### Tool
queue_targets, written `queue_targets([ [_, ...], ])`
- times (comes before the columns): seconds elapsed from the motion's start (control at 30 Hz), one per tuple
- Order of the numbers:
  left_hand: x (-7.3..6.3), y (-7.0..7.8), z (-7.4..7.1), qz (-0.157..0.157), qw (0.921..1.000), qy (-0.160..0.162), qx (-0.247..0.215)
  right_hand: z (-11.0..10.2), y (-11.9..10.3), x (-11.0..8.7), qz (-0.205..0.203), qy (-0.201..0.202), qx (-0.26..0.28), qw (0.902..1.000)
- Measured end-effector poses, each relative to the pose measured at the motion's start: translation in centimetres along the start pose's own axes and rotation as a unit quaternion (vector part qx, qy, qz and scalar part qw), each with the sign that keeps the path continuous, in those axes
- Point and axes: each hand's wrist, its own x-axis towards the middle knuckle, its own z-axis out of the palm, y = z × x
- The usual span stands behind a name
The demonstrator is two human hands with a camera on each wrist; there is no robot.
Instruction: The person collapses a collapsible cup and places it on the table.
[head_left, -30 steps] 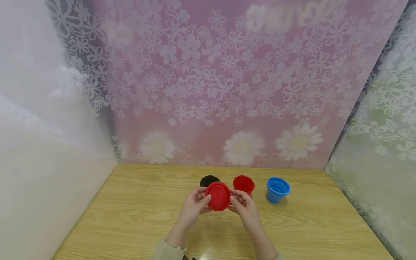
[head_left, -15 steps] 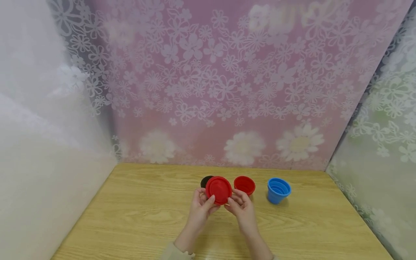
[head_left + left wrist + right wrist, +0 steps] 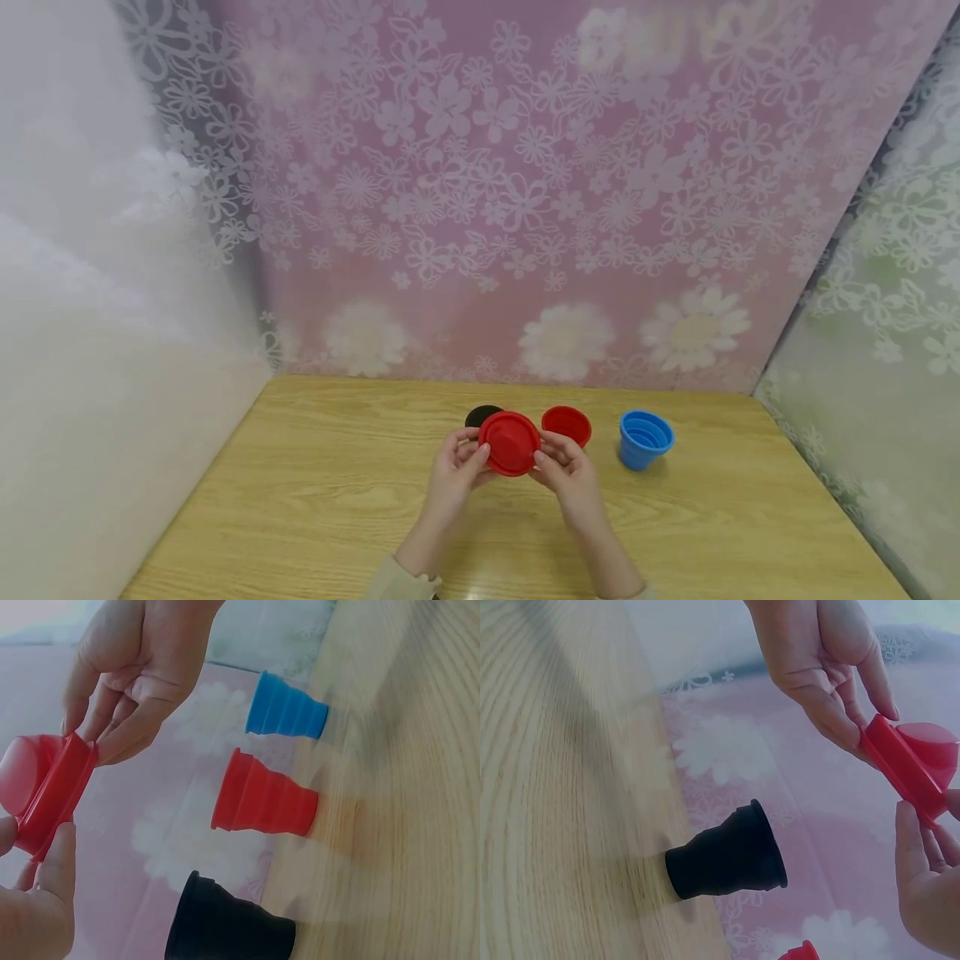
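Note:
A red collapsible cup (image 3: 510,445), folded nearly flat, is held up off the table between both hands. My left hand (image 3: 452,479) pinches its left edge, thumb on the near face and fingers behind. On the opposite edge, my right hand (image 3: 572,479) pinches it in the same way. Both wrist views show the folded cup (image 3: 56,791) side-on, with a rounded part bulging from its wide rim. Behind the hands stand a black cup (image 3: 727,855), an expanded red cup (image 3: 266,795) and a blue cup (image 3: 287,709). The held cup partly covers the black one in the head view.
The cups stand in a row on a wood-grain table (image 3: 315,492). A pink flowered sheet (image 3: 450,208) rises at the table's back edge. Pale sheets flank it, a whitish left one (image 3: 112,333) and a flowered right one (image 3: 892,333).
The held cup rose and tilted, then came back down a little, staying between both hands. Its flat middle now shows a small bulge or dent. The standing cups have not moved.

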Motion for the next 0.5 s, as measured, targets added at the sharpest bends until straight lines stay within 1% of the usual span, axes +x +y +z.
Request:
queue_targets([
  [0.1, 0.1, 0.2, -0.4, -0.003, 1.0000, -0.002, 0.005, -0.1, -0.2, 0.1, 0.003, -0.008, -0.011, 0.9999],
  [0.23, 0.4, 0.6, -0.7, -0.002, 0.9999, 0.001, 0.015, -0.3, -0.5, 0.6, -0.005, -0.031, -0.018, 0.9994],
  [0.37, 0.8, 1.1, -1.0, -0.007, 0.9991, 0.005, 0.041, -0.5, -0.7, 1.0, -0.019, -0.050, -0.019, 0.9984],
  [0.5, 0.8, 1.3, -1.3, -0.012, 0.9984, -0.012, 0.053, -0.7, -0.9, 1.2, -0.023, -0.055, -0.035, 0.9976],
])
